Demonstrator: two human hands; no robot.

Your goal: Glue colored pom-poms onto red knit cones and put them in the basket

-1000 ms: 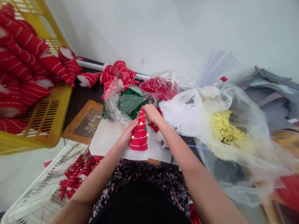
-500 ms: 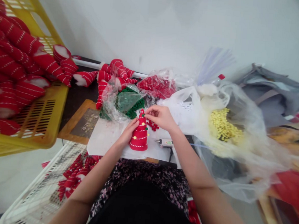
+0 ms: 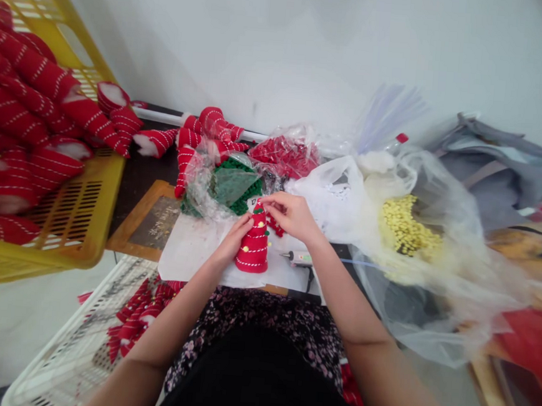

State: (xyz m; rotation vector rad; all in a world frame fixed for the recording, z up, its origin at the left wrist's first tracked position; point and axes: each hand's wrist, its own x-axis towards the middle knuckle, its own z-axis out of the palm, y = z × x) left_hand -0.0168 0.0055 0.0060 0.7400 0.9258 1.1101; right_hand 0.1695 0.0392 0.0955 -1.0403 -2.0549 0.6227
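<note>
A stuffed red fabric cone (image 3: 251,254) with white stitched lines stands upright on white paper (image 3: 192,247), dotted with small yellow and green pieces. Along its left side my left hand (image 3: 234,241) grips it. My right hand (image 3: 293,216) is closed in a pinch at the cone's tip, beside a green piece (image 3: 258,209); whatever lies between those fingertips is too small to make out. Under my right wrist lies a glue gun (image 3: 300,258), its nozzle pointing left. Small red pieces (image 3: 276,226) are partly hidden behind the right hand.
Plastic bags hold green pieces (image 3: 235,184), red pieces (image 3: 286,156) and yellow beads (image 3: 407,226). A yellow crate (image 3: 95,227) full of striped red cones stands left, above a white basket (image 3: 52,361) with more red items. A grey bag (image 3: 499,171) sits at right.
My right fingertips have shifted slightly up and right, from the green piece toward the cone's tip. The green piece now shows more fully on the cone. My left hand keeps its grip.
</note>
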